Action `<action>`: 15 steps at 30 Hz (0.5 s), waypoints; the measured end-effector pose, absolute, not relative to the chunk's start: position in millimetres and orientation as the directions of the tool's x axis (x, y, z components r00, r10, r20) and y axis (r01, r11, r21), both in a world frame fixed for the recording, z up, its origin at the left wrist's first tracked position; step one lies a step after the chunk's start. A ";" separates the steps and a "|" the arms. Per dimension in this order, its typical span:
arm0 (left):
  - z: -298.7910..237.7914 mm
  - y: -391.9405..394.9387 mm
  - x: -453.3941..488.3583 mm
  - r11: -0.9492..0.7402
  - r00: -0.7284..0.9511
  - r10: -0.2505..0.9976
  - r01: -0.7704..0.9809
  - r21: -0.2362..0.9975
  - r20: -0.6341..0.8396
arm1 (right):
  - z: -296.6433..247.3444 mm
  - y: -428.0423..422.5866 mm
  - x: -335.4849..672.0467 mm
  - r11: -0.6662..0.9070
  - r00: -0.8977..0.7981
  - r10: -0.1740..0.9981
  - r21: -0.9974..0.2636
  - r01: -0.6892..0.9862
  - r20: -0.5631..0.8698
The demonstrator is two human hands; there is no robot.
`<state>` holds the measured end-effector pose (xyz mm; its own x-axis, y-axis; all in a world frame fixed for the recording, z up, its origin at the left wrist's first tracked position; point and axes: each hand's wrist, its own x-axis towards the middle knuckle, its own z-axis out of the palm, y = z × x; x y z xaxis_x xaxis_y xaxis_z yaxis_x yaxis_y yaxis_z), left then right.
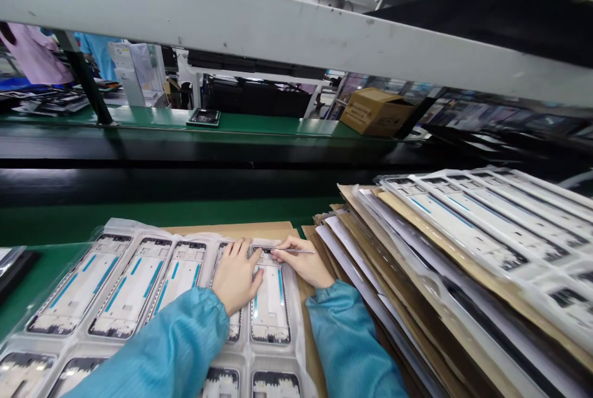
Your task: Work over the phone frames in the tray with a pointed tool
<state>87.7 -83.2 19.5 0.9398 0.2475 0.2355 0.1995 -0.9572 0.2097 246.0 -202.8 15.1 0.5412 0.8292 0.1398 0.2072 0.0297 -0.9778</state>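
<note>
- On a clear moulded plastic tray, at the right end of the upper row: one slim rectangular phone mid-frame, dark-edged and white-backed, with blue strips along its long sides, seated in its pocket.
- Handling (judged): light, thin and fairly stiff, but likely to flex or scratch; best held by its long edges.
- Left hand: open, fingers spread and resting across the frame's upper end, with no visible grip.
- Right hand: fingers closed on a slim steel hand tool, its tip over the frame's top edge.
- Alongside: further white-backed phone frames in the same tray.
- To the right: leaning stack of loaded plastic trays, interleaved with brown cardboard sheets.
- Beyond: green-topped surface, brown cardboard box, grey steel beam.
- Hidden: the tool's exact contact point is too small to make out; the tray's lower row is cut off.
</note>
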 end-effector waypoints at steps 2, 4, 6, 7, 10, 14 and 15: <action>20.8 -86.0 88.3 -0.961 0.943 0.248 0.211 0.177 0.222 | 15.0 -203.8 245.7 0.012 0.543 0.827 -0.970 0.244 0.147; 21.2 -89.4 89.4 -0.962 0.944 0.257 0.229 0.146 0.209 | 15.6 -206.0 245.9 -0.010 0.554 0.820 -0.965 0.263 0.143; 21.1 -92.9 90.9 -0.960 0.942 0.273 0.254 0.117 0.195 | 16.5 -208.6 246.7 -0.027 0.570 0.812 -0.967 0.252 0.126; 21.0 -94.5 91.8 -0.958 0.941 0.282 0.266 0.104 0.188 | 16.8 -209.7 247.1 -0.032 0.579 0.807 -0.970 0.243 0.118; 21.3 -98.8 94.3 -0.955 0.940 0.297 0.288 0.076 0.168 | 16.6 -211.2 247.8 -0.050 0.597 0.797 -0.976 0.214 0.090; 22.9 -102.8 97.2 -0.952 0.941 0.306 0.297 0.081 0.145 | 15.5 -209.5 246.6 -0.047 0.616 0.784 -0.983 0.178 0.074; 23.6 -103.4 97.9 -0.950 0.941 0.307 0.297 0.093 0.139 | 15.6 -209.1 246.5 -0.050 0.622 0.780 -0.984 0.172 0.069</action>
